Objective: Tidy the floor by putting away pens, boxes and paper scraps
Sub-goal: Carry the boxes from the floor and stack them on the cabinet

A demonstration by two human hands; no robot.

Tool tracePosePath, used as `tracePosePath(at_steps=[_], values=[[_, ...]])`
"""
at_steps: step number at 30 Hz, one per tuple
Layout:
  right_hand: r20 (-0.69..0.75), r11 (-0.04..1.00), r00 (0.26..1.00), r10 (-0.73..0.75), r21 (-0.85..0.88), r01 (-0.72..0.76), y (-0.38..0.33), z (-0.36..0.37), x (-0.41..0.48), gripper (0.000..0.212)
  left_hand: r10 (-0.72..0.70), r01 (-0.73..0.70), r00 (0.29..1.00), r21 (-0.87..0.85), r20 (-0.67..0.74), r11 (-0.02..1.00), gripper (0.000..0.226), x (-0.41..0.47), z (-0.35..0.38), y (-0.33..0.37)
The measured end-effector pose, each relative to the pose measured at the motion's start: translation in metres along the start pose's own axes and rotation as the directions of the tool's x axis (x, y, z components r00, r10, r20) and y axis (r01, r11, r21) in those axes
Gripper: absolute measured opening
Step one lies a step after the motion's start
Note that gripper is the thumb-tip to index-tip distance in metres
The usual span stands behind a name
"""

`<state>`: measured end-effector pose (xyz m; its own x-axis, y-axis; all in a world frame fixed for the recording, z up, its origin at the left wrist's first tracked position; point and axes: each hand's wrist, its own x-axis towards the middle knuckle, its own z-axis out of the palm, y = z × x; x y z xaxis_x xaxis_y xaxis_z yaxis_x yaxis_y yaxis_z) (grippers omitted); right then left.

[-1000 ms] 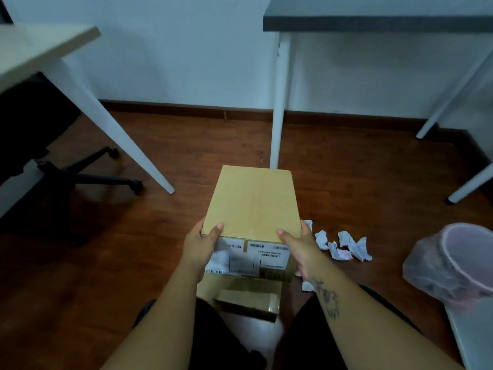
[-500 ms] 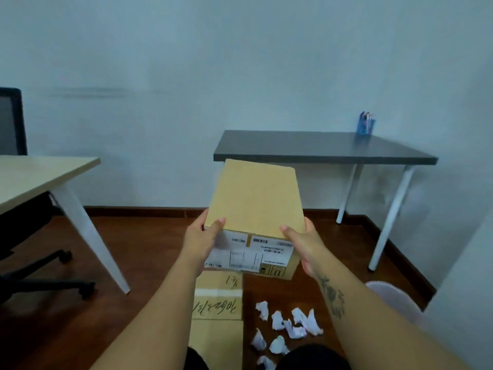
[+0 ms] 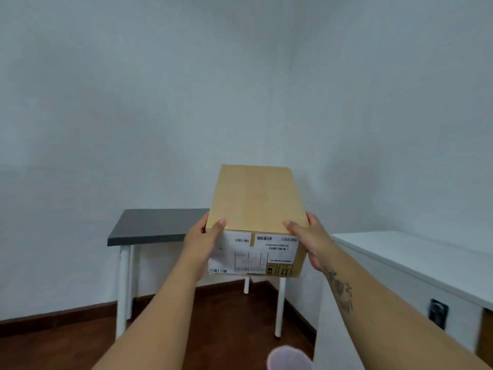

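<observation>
Clasping tan cardboard box (image 3: 256, 198), white labels (image 3: 253, 256) facing

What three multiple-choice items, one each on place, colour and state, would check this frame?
1. The cardboard box is: A under the dark table; B held up in front of it; C resting on it.
2. The table's top is: A dark grey; B red; C yellow.
3. The box is held by: A one hand; B both hands; C no hand.

Answers:
1 B, the box hides part of the table and is carried in the air.
2 A, the top is dark grey over white legs.
3 B, the left hand and right hand grip its sides.
</observation>
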<state>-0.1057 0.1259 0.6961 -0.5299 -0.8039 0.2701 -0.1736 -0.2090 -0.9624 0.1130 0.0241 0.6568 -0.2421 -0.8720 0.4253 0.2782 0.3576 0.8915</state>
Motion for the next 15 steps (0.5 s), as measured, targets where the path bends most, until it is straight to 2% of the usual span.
tracePosePath(at_steps=[3,7,11,15], values=[[-0.07,0.999,0.997,-0.042,-0.016,0.041,-0.026,-0.04,0.0,0.044,0.019,-0.016,0.996,-0.028,0.082,0.999,0.018,0.012,0.041,0.012],[-0.191,0.996,0.979,-0.076,-0.059,0.066,-0.046,-0.103,-0.011,0.049,0.042,-0.031,0.981,-0.062,0.191,0.998,0.026,0.02,0.104,0.024],[-0.304,0.993,0.948,-0.09,-0.1,0.062,-0.058,-0.163,-0.036,0.049,0.038,-0.009,0.94,-0.088,0.339,0.996,0.016,0.012,0.165,0.021],[-0.436,0.982,0.895,-0.091,-0.189,0.008,-0.063,-0.213,-0.07,0.063,-0.014,0.067,0.893,-0.103,0.45,0.992,0.013,-0.009,0.224,0.006]])
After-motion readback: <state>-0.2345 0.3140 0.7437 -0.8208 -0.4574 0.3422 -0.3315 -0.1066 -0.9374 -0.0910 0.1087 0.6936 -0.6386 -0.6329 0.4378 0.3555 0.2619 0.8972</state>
